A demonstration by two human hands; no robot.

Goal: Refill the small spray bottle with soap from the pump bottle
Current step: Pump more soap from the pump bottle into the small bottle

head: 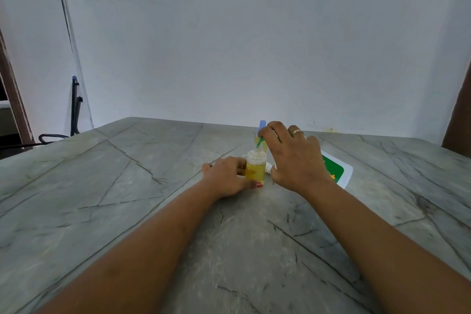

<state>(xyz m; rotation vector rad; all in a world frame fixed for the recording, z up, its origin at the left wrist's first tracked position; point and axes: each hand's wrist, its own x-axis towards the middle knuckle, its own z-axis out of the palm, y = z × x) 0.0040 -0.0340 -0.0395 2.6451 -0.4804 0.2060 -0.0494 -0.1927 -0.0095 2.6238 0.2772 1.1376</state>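
Spray bottle (255,169): upright mid-worktop (127,186), about half full of yellow soap, neck open.
Left hand (226,177): you grip its base.
Right hand (290,158): you pinch a green piece over the neck.
Pump bottle (336,169): lying behind your right hand.
Left: top up, recap.

The right hand (293,158) covers most of the pump bottle (336,171), leaving only part of a white body with a green label whose print cannot be read. A blue-topped object (262,125) behind the fingers stays unidentifiable. The left hand (226,176) hides the near side of the small spray bottle (255,167). Both forearms are cut off by the bottom edge.
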